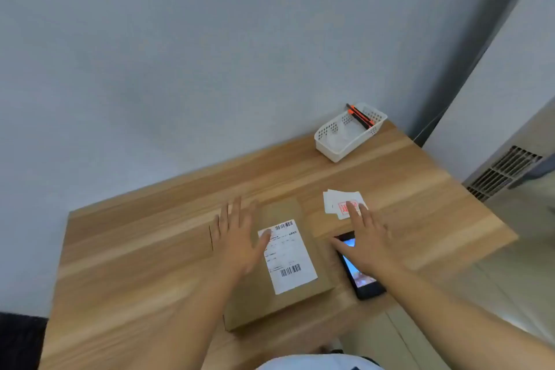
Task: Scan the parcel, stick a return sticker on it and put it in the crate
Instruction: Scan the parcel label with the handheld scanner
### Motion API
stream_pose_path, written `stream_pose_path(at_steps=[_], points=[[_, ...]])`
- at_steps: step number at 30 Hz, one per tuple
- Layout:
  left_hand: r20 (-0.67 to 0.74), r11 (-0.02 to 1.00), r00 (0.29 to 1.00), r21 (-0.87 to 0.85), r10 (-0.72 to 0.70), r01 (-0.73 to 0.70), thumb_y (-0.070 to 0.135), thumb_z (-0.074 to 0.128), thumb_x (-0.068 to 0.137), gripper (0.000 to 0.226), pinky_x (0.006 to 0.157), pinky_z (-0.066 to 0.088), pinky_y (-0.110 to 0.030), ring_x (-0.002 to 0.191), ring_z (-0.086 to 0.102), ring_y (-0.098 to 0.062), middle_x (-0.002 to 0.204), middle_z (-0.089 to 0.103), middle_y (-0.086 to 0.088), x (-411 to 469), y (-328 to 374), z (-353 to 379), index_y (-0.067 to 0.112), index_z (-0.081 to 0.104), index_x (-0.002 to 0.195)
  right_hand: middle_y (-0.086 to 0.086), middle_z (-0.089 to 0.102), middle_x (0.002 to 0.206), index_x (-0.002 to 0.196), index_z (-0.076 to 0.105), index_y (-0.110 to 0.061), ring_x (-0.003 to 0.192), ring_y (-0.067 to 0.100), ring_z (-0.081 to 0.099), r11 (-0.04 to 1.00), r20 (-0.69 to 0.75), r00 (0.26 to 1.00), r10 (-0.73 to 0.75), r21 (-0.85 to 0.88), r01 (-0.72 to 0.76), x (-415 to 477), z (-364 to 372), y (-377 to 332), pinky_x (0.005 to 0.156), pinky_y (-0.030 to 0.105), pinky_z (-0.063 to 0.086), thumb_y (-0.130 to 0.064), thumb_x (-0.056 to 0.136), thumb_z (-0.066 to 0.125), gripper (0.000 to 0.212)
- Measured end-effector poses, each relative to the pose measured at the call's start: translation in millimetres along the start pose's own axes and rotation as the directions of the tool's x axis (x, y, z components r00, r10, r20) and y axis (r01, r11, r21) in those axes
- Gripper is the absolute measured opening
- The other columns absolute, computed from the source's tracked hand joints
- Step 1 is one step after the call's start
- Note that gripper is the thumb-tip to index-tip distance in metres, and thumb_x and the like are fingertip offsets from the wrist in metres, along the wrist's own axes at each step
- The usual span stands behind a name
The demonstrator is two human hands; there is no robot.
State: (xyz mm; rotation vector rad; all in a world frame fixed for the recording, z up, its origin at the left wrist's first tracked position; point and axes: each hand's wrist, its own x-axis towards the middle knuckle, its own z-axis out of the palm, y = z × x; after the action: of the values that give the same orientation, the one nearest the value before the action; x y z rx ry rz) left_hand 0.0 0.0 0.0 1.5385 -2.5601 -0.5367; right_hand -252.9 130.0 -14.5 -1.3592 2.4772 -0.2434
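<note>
left hand (237, 237) flat on parcel (276, 261), right hand (368, 237) fingers released on sticker stack (342, 204); risk: lifting several stickers.

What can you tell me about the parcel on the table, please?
The parcel is a flat brown cardboard box, closed, lying on the wooden table near its front edge. A white shipping label with two barcodes faces up on top. The left hand rests open on its left part, thumb on the label.
</note>
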Motion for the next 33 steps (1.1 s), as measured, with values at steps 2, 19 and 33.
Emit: stream_pose_path(at_steps=[2,19,33], points=[[0.057,0.999,0.997,-0.005,-0.054,0.054,0.073,0.020,0.082,0.081,0.120,-0.009,-0.046,0.151,-0.017,-0.025,0.165,-0.014,0.003,-10,-1,15,0.042,0.001,0.155,0.007,0.018,0.165,0.159,0.003,-0.024,0.148,0.028,0.024,0.993,0.065,0.992,0.111,0.034,-0.113,-8,17,15,0.114,0.044,0.024,-0.071,0.082,0.050,0.101],[0.218,0.962,0.938,0.105,-0.271,0.253,0.065,0.032,0.093,0.070,0.121,0.002,-0.044,0.151,-0.013,-0.027,0.166,-0.010,0.003,-46,-1,53,0.044,0.004,0.154,0.014,0.047,0.138,0.144,0.030,-0.008,0.125,0.031,0.045,0.913,0.217,0.890,0.402,-0.020,-0.407,15,74,31,0.090,0.041,0.045,-0.061,0.075,0.065,0.094],[0.262,0.962,0.927,0.114,-0.270,0.248,0.066,0.031,0.093,0.072,0.121,0.002,-0.041,0.152,-0.012,-0.025,0.166,-0.013,0.005,-44,-5,47,0.044,0.001,0.154,0.011,0.067,0.108,0.115,0.060,-0.013,0.097,0.029,0.064,0.767,0.309,0.897,0.317,0.472,-0.434,24,46,33,0.080,0.043,0.056,-0.043,0.067,0.080,0.061]])
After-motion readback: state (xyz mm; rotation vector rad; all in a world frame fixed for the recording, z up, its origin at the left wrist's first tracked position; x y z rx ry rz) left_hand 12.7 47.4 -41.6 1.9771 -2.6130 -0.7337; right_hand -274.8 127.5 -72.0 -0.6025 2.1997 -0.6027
